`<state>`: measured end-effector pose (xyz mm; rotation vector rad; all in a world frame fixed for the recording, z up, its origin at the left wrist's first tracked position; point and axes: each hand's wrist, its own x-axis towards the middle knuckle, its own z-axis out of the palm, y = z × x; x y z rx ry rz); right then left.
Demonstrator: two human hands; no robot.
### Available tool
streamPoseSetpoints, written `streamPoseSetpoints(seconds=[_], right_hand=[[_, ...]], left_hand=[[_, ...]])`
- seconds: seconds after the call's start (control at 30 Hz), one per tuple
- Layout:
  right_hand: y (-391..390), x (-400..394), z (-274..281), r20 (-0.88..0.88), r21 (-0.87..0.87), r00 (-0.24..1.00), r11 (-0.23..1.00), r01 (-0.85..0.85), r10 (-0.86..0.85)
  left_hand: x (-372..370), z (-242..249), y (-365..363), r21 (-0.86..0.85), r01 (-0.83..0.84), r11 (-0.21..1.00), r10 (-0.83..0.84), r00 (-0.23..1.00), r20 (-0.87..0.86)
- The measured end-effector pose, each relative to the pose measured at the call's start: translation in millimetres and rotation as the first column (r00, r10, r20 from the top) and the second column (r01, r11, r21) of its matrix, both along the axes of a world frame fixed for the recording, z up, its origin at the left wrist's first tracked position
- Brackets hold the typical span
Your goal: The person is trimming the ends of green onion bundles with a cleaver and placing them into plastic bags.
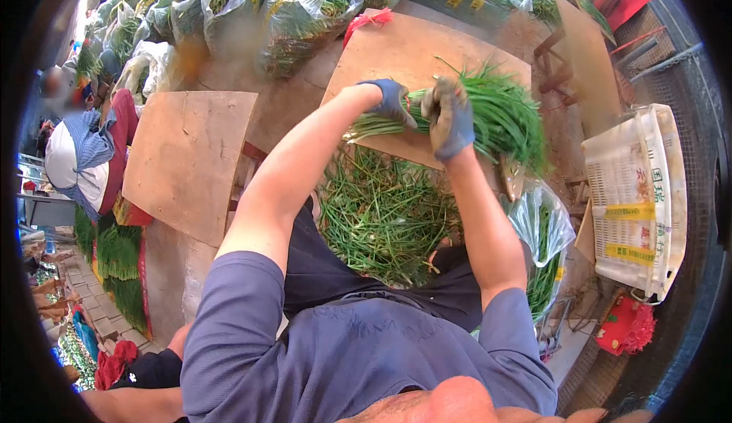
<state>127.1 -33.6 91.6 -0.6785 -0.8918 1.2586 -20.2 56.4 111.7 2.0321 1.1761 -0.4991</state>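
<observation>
- Green bundle [503,114] is across the near edge of the board table [404,41], leafy tops right, pale ends left, both overhanging a bit.
- Hands: gloved, close together on the bundle. Left hand [394,102] is wrapped round the pale-end half. Right hand [450,118] is just beside it, fingers curled; can't tell whether it pinches stalks or a tie.
- Risk: stalks slide out or fan apart. Cause: slack left grip, smooth stems, uneven lengths.
- Risk: bruised or snapped stems. Cause: squeezing or twisting too hard at one narrow spot.
- Risk: bundle tips off the table. Cause: edge position plus heavy, floppy tops. It'd probably land in the loose greens [381,217] on the floor between the legs and get mixed in.
- Minor: leaf tips could snag on the open bag [560,228] near the right arm if the bundle swings that way.
- Containers: that bag is clear plastic, long greens inside, mouth loose.
- Big plastic bags [305,22] beyond the table: stuffed with greens, some wrapped in yellow tape. Bulging, so thin film could split if dragged.
- White crate [629,194], far right: slotted, yellow tape, printed characters. Can't see contents.
- Red strands [370,22] sit at the table's far left corner, no container visible.
</observation>
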Motion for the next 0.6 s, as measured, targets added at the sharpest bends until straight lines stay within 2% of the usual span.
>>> streamPoseSetpoints(seconds=[0.03, 0.1, 0.13, 0.23, 0.27, 0.37, 0.4, 0.5, 0.53, 0.6], right_hand=[[20.0, 3.2, 3.1, -0.064, 0.007, 0.998, 1.000, 0.012, -0.012], [55.3, 3.7, -2.0, -0.240, -0.139, 0.963, 0.986, 0.090, -0.121], [66.1, 2.8, -4.4, -0.324, -0.217, 0.928, 0.969, 0.119, -0.186], [79.8, -5.9, -15.8, -0.474, -0.272, 0.865, 0.962, 0.030, -0.161], [77.7, -11.7, -20.0, -0.497, -0.300, 0.859, 0.953, -0.040, -0.121], [70.4, -26.0, -27.4, -0.467, -0.341, 0.873, 0.939, -0.033, -0.139], [66.5, -27.8, -28.7, -0.410, -0.301, 0.907, 0.953, -0.029, -0.102], [38.0, -31.3, -30.8, -0.208, -0.175, 0.978, 0.984, -0.041, 0.004], [14.8, -38.5, -19.6, -0.139, -0.239, 0.990, 0.971, -0.018, -0.016], [-2.3, -43.0, -51.2, -0.357, -0.338, 0.933, 0.927, -0.162, 0.033]], left_hand=[[-2.0, -8.1, -2.0, 0.120, -0.037, 0.992, 0.031, 0.998, 0.052], [-7.8, -24.5, -6.7, 0.355, -0.124, 0.927, 0.073, 0.986, 0.152], [-5.1, -20.1, -18.7, 0.416, -0.111, 0.903, 0.077, 0.992, 0.097], [5.2, -54.0, -58.9, 0.818, 0.018, 0.575, 0.040, 0.998, -0.050], [7.2, -63.3, -62.0, 0.720, 0.013, 0.694, 0.054, 0.996, -0.070], [-0.2, -85.6, -58.8, 0.740, 0.103, 0.665, 0.037, 0.985, -0.170], [-4.0, -89.0, -54.8, 0.777, 0.098, 0.621, 0.019, 0.990, -0.139], [-7.0, -88.5, -32.4, 0.679, 0.067, 0.731, -0.026, 0.997, -0.071], [-7.4, -67.4, -31.7, 0.617, 0.009, 0.787, -0.018, 1.000, 0.009], [-13.5, -72.0, -18.3, 0.568, -0.024, 0.823, -0.008, 0.999, 0.053]])
